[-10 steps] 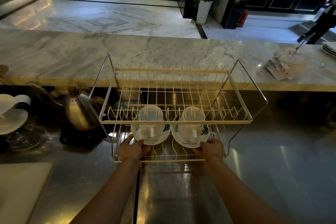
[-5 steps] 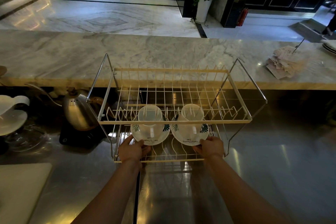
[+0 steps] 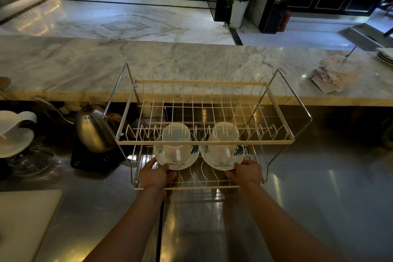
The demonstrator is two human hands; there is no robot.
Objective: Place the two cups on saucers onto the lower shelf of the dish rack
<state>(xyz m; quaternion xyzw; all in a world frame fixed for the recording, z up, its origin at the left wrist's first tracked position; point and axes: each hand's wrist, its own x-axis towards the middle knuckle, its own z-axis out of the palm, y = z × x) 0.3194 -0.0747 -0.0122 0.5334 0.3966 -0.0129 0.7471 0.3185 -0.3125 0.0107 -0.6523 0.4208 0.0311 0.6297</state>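
Observation:
A two-tier cream wire dish rack [image 3: 204,141] stands on the steel counter in front of me. Two white cups sit on white saucers with green leaf prints inside its lower shelf. The left cup [image 3: 176,142] is on the left saucer [image 3: 168,157], whose near rim my left hand [image 3: 154,174] grips. The right cup [image 3: 224,140] is on the right saucer [image 3: 214,160], whose near rim my right hand [image 3: 246,171] grips. The upper shelf's front bar crosses in front of both cups.
A steel gooseneck kettle [image 3: 91,127] on a black base stands just left of the rack. White dripper ware [image 3: 14,132] sits at far left, a white board [image 3: 23,219] at lower left. A marble bar top [image 3: 191,64] runs behind, with papers [image 3: 331,74] at the right.
Both saucers with their cups have slid slightly deeper into the lower shelf, my hands following. A person at far right has left the view.

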